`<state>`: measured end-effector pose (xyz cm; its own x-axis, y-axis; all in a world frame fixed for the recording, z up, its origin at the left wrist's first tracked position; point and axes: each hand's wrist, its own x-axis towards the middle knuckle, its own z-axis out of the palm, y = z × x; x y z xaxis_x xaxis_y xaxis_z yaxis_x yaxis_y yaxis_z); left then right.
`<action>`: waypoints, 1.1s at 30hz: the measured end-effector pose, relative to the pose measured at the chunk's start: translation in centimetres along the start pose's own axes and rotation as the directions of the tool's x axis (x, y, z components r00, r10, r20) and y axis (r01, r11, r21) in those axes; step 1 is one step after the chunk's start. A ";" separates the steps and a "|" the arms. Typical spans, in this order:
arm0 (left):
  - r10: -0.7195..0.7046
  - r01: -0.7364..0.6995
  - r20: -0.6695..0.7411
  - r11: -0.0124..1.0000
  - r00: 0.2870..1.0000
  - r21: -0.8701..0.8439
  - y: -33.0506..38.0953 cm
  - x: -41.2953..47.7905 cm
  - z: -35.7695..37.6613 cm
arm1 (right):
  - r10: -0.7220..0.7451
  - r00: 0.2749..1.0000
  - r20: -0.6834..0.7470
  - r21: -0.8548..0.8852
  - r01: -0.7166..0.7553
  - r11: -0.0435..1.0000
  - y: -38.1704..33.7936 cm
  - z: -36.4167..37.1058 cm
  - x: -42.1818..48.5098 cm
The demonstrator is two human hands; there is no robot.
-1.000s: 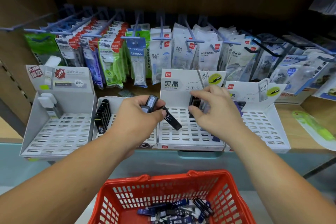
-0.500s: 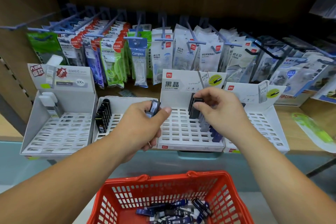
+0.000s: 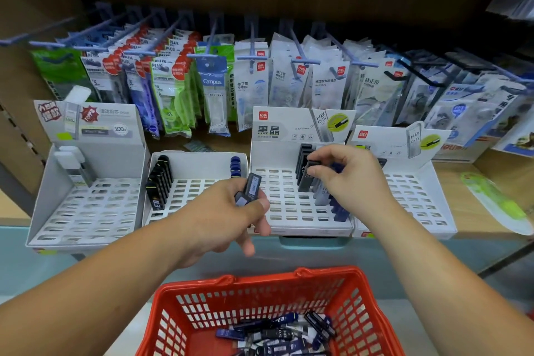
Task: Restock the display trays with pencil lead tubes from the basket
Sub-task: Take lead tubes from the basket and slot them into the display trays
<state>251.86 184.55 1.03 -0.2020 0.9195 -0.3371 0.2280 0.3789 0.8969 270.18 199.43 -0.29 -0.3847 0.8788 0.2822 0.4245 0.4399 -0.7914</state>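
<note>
Four white trays stand in a row on the shelf [image 3: 456,196]. One red basket [image 3: 260,286] sits below them, and the loose tubes [image 3: 277,335] heaped in it are too tangled to count.

The first tray [image 3: 86,211], far left, has a few white-capped tubes at its back left. The second tray [image 3: 196,191] has one row of black tubes along its left wall and a short blue stack at its back right. The third tray [image 3: 286,211] has one row: black at the back, pale in the middle, blue in front. The fourth tray [image 3: 413,202] is furthest right.

The right hand [image 3: 349,182] pinches a black tube [image 3: 306,179] in that row between thumb and forefinger. The left hand [image 3: 225,214], above the basket and in front of where the second and third trays meet, grips two tubes [image 3: 252,187], its thumb laid across them.
</note>
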 end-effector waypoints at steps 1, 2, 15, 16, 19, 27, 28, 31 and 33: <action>-0.004 0.004 0.004 1.000 1.000 0.014 0.1 -0.2 -0.1 | 0.001 1.000 -0.007 -0.023 -0.001 1.000 0.1 0.1 0.0; -0.006 0.006 0.002 1.000 1.000 0.023 0.1 -0.3 -0.2 | -0.008 1.000 -0.021 -0.071 0.007 0.997 0.4 0.3 0.0; 0.060 -0.047 -0.077 0.985 0.995 0.166 -2.0 -2.9 -4.2 | -0.142 0.943 0.301 0.141 0.104 0.985 -6.1 5.8 -2.9; 0.070 -0.055 -0.094 0.986 0.993 0.156 -2.1 -3.2 -4.6 | -0.128 0.941 0.315 0.144 0.086 0.986 -6.3 6.4 -3.1; 0.085 -0.070 -0.179 0.993 0.980 0.091 -2.5 -4.3 -5.9 | -0.125 0.937 0.326 0.213 0.055 0.975 -6.9 7.4 -2.9; 0.037 -0.099 -0.304 0.976 0.952 -0.193 -4.1 -6.2 -9.8 | -0.046 0.867 0.495 0.261 -0.098 0.960 -9.3 11.4 -4.2; 0.014 -0.090 -0.312 0.969 0.950 -0.229 -4.1 -6.1 -9.9 | -0.036 0.868 0.495 0.278 -0.119 0.953 -9.5 11.7 -4.3; -0.036 -0.059 -0.304 0.952 0.952 -0.300 -3.6 -6.0 -9.7 | -0.033 0.848 0.529 0.365 -0.192 0.911 -10.1 11.8 -4.8; -0.037 -0.044 -0.274 0.958 0.961 -0.284 -3.1 -6.1 -9.1 | -0.037 0.841 0.540 0.422 -0.233 0.876 -10.6 11.2 -5.1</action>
<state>243.67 176.84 2.92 -0.4631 0.8414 -0.2785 -0.0427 0.2927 0.9553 258.47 188.20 0.53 -0.7820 0.6227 -0.0267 0.1155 0.1027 -0.9880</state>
